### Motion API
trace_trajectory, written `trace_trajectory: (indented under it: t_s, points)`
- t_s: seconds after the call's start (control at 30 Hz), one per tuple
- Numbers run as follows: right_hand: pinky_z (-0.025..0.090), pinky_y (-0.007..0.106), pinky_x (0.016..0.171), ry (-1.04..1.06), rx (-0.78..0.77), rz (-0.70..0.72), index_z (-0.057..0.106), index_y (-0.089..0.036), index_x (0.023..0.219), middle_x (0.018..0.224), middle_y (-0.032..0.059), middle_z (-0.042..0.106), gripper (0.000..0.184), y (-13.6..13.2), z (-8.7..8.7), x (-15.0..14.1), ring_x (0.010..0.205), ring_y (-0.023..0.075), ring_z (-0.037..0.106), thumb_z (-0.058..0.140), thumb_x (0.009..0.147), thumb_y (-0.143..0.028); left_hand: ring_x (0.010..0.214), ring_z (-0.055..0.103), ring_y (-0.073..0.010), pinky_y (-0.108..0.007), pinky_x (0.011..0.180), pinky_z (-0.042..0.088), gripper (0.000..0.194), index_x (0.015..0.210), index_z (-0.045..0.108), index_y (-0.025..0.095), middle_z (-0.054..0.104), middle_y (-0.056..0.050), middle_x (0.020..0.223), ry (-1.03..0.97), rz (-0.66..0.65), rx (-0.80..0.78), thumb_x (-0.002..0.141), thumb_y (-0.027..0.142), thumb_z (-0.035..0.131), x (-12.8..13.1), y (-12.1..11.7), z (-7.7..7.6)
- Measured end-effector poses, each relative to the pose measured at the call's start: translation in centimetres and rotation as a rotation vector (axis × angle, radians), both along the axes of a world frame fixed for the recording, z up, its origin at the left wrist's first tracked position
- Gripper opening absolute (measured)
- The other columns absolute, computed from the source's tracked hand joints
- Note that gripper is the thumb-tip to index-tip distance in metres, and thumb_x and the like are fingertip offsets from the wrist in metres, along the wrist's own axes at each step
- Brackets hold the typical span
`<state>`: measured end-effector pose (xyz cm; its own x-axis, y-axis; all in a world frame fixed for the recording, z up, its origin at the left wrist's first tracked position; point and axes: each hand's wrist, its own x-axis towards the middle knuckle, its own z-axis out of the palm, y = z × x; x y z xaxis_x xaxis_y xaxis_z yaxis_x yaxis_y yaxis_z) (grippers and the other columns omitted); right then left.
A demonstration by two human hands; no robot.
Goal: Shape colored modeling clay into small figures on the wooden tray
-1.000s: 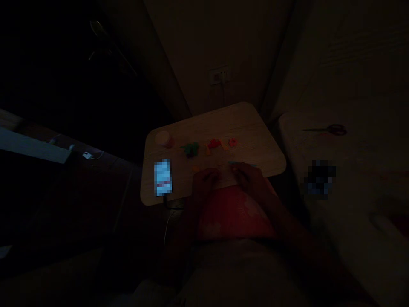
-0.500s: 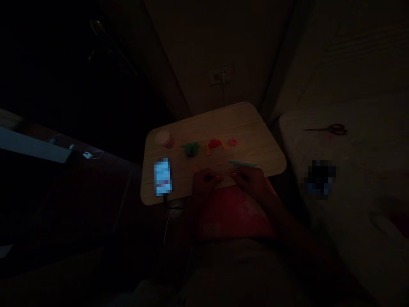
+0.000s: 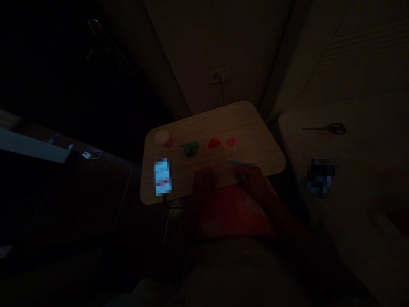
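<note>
2 hands, left (image 3: 204, 180) and right (image 3: 250, 177), at near edge of table (image 3: 255, 128); fingers too dark, can't tell grip. Blue strip (image 3: 242, 163) just beyond right.

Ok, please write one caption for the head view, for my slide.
Two bare hands near a thin bluish stick on a pale wooden table.

On the surface (image 3: 217, 123), at its 8 o'clock, there is a bright screen (image 3: 162, 177), blurred. At 12 o'clock, the wall socket (image 3: 215, 75) has a cord plugged in. At 3 o'clock lie dark scissors (image 3: 337, 128); at their 6 o'clock, one blurred dark object (image 3: 319, 177). At 9 o'clock, a small white adapter (image 3: 86, 155) is on the floor (image 3: 105, 179).
</note>
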<state>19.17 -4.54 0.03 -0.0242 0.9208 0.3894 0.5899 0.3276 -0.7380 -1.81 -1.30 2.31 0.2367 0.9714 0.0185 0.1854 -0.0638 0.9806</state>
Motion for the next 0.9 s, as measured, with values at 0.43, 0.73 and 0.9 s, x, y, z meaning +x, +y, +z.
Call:
trace_trajectory:
  t_s: [0.43,0.73,0.9]
  points:
    - [0.058,0.037,0.083,0.121,0.063,0.033,0.074,-0.021,0.109,0.105,0.0102,0.078,0.022,0.02,0.11,-0.18,0.094,0.0241,0.074,0.054,0.102,-0.027,0.065,0.053,-0.0127,-0.024,0.062,0.042,0.027,0.078,0.073,0.017,0.064,-0.001,0.071,-0.007,0.072,0.0,0.086,0.042,0.068,-0.05,0.3,0.01]
    - [0.056,0.032,0.067,0.182,-0.037,-0.019,0.064,-0.021,0.125,0.094,0.0082,0.078,0.028,-0.2,0.05,-0.31,0.074,0.0204,0.072,0.048,0.104,-0.03,0.073,0.058,-0.014,-0.024,0.067,0.047,0.032,0.105,0.08,0.02,0.068,-0.003,0.084,-0.042,0.109,0.088,0.089,0.046,0.073,-0.04,0.39,-0.15]
    - [0.056,0.033,0.069,0.162,-0.017,-0.024,0.067,-0.022,0.109,0.094,0.0084,0.077,0.018,-0.21,0.11,-0.27,0.079,0.0221,0.072,0.054,0.1,-0.03,0.074,0.059,-0.0143,-0.025,0.069,0.049,0.037,0.113,0.078,0.02,0.068,-0.003,0.087,-0.067,0.097,0.085,0.09,0.049,0.072,-0.24,0.35,-0.41]
